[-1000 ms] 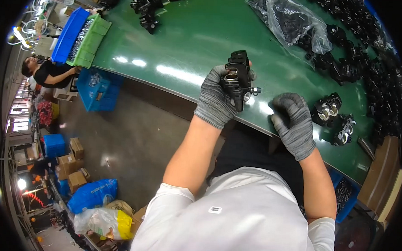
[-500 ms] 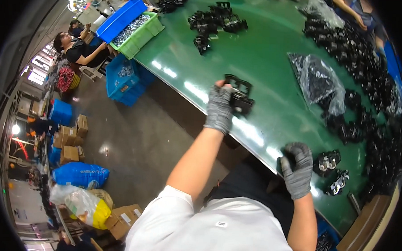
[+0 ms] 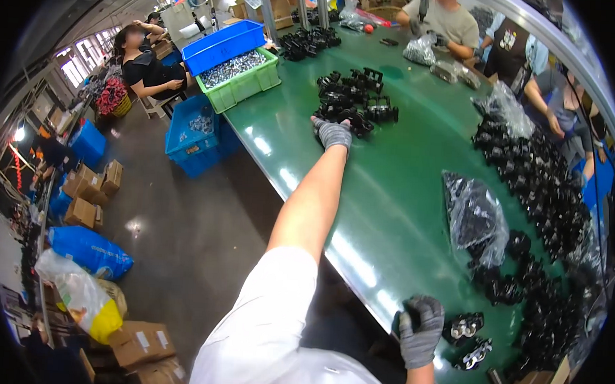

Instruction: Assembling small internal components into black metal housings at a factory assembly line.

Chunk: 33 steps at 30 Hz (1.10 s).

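Note:
My left hand [image 3: 333, 133], in a grey knit glove, is stretched far out over the green table [image 3: 396, 196]. Its fingers close on a black frame-like part [image 3: 354, 118] at the near side of a loose cluster of similar black parts [image 3: 350, 89]; the glove hides some of the grip. By the table's near edge, my grey-gloved right hand [image 3: 421, 332] has curled fingers with the thumb held apart, and I see nothing between them. Just right of it lie a black part with two silver rings [image 3: 463, 328] and a black-and-silver part [image 3: 475, 354].
A green crate [image 3: 244, 81] of small metal pieces, with a blue bin [image 3: 221, 45] tilted on it, stands at the table's far left. Black parts [image 3: 534, 181] are heaped along the right side beside a clear plastic bag [image 3: 474, 216]. Several people work around the table.
My left hand has carried the black part forward to the cluster at the far side. My right hand stays near the table edge beside the two parts. The whole view has shifted.

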Each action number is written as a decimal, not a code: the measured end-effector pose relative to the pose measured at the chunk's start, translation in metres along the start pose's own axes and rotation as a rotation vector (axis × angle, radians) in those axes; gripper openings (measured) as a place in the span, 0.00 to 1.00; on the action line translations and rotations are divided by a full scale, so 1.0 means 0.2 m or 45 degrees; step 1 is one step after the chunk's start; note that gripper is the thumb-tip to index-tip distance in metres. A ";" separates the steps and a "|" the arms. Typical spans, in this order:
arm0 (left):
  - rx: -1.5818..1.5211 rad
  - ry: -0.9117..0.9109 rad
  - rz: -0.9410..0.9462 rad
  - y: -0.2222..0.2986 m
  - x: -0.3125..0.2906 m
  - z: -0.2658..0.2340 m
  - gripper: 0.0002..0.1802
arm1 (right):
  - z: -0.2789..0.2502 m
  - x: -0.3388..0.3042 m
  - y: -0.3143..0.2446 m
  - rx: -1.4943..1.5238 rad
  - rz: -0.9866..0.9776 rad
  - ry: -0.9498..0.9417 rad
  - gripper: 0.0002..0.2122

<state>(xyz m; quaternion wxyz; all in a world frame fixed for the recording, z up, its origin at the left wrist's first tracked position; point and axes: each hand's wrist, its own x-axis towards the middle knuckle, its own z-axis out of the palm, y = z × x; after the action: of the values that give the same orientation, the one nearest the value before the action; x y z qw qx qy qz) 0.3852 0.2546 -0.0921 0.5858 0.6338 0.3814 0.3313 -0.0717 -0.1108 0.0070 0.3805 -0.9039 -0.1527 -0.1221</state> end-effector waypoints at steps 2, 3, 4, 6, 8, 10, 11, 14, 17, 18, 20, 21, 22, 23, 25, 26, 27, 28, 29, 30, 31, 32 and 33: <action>-0.414 -0.275 0.023 -0.08 -0.06 0.15 0.55 | -0.02 -0.03 0.04 -0.029 0.014 -0.007 0.13; -0.609 -0.333 0.088 -0.07 0.06 0.07 0.58 | -0.01 -0.04 0.02 0.001 0.018 -0.021 0.13; -0.555 -0.368 0.156 -0.04 0.15 0.02 0.59 | 0.01 -0.03 0.01 0.045 0.015 -0.047 0.12; -0.010 -0.150 0.285 -0.06 0.11 -0.08 0.56 | 0.04 -0.04 0.00 0.098 -0.040 -0.072 0.12; 0.452 -0.003 0.329 0.02 -0.29 0.01 0.52 | 0.02 -0.06 0.05 0.021 0.080 0.065 0.12; 0.397 -0.205 0.490 0.07 -0.44 -0.06 0.37 | 0.00 -0.02 0.05 0.017 0.105 0.059 0.11; 0.365 -0.322 0.565 0.09 -0.51 -0.09 0.30 | -0.01 0.02 0.04 0.014 0.123 0.055 0.11; 0.416 -0.844 0.715 0.24 -0.41 -0.37 0.16 | -0.02 0.04 -0.02 -0.029 0.137 0.028 0.10; 0.777 -0.908 1.065 0.28 -0.38 -0.34 0.22 | -0.01 0.05 0.01 -0.050 0.061 0.021 0.11; 0.948 -0.849 1.236 0.28 -0.39 -0.30 0.26 | -0.01 0.04 0.02 -0.047 0.049 0.028 0.11; 1.028 -0.773 1.283 0.28 -0.41 -0.19 0.29 | -0.02 0.04 0.03 -0.057 0.048 0.062 0.12; 1.130 -0.671 1.304 0.27 -0.41 -0.15 0.31 | -0.02 0.03 0.03 -0.045 0.045 0.054 0.12; 1.232 -0.565 1.323 0.26 -0.41 -0.11 0.34 | -0.02 0.02 0.03 -0.031 0.043 0.045 0.13; 1.212 -0.596 1.344 0.27 -0.41 -0.07 0.34 | -0.02 0.00 0.03 -0.023 0.052 0.039 0.13; 1.405 -0.622 1.128 0.31 -0.41 0.00 0.39 | -0.04 -0.02 0.02 -0.034 0.092 0.058 0.13; 1.425 -0.635 1.133 0.27 -0.40 0.00 0.38 | -0.04 -0.01 0.01 -0.045 0.107 0.022 0.14; 1.453 -0.661 1.165 0.29 -0.44 0.02 0.37 | -0.06 -0.01 0.01 -0.043 0.142 0.007 0.14; 1.445 -0.736 1.155 0.31 -0.43 0.00 0.34 | -0.05 -0.03 0.03 -0.051 0.119 0.008 0.14; 1.295 -0.579 1.391 0.25 -0.33 -0.01 0.30 | -0.04 -0.02 0.07 -0.059 0.100 0.005 0.14; 1.187 -0.723 1.356 0.30 -0.44 -0.02 0.28 | -0.05 -0.01 0.08 -0.127 0.128 0.047 0.14; 1.119 -0.696 1.462 0.29 -0.41 -0.04 0.26 | -0.04 0.00 0.06 -0.171 0.147 0.065 0.14; 1.041 -0.775 1.501 0.28 -0.31 -0.09 0.26 | -0.04 0.02 0.04 -0.099 0.161 0.008 0.13; 0.946 -0.757 1.609 0.25 -0.20 -0.11 0.26 | -0.06 0.06 0.06 -0.027 0.125 -0.042 0.13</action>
<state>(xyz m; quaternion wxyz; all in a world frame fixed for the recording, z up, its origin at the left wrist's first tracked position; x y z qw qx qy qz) 0.3509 0.2297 -0.0387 0.1142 0.9464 -0.1376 0.2690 -0.0569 -0.1256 0.0114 0.3739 -0.9161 -0.1129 -0.0901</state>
